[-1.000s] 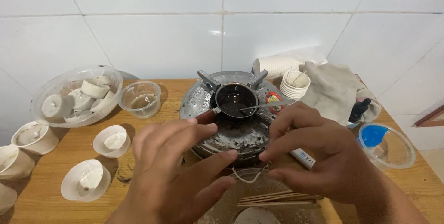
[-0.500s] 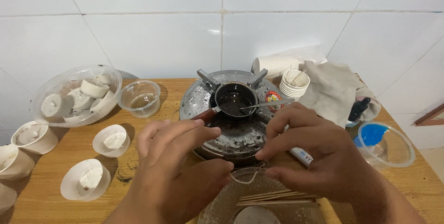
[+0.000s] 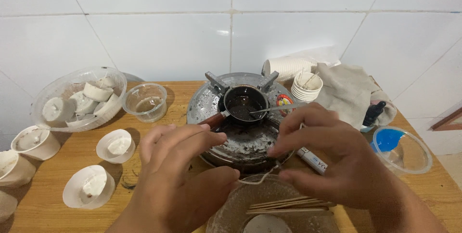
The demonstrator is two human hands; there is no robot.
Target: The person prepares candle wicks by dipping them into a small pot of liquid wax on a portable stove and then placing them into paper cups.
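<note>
My left hand (image 3: 178, 175) and my right hand (image 3: 332, 158) hold the two ends of a thin pale wick string (image 3: 257, 180), which sags between their fingertips just above a clear plastic bowl (image 3: 226, 214). That bowl holds several thin wooden sticks (image 3: 286, 206) and a round white piece at its bottom. Behind my hands, a small dark pot (image 3: 245, 103) with a brown handle sits on a round metal stove (image 3: 240, 139); it holds dark liquid and a metal spoon (image 3: 279, 109).
To the left are a clear bowl of white candles (image 3: 77, 100), a small clear cup (image 3: 146, 101) and several white paper cups of wax (image 3: 115, 145). At right are stacked paper cups (image 3: 306, 87), a grey cloth (image 3: 344, 93), a marker (image 3: 313, 161), a dark bottle (image 3: 373, 113) and a blue-bottomed bowl (image 3: 402, 151).
My hands have shifted slightly; the string between them has straightened and dropped a little towards the bowl's rim. Nothing else moved.
</note>
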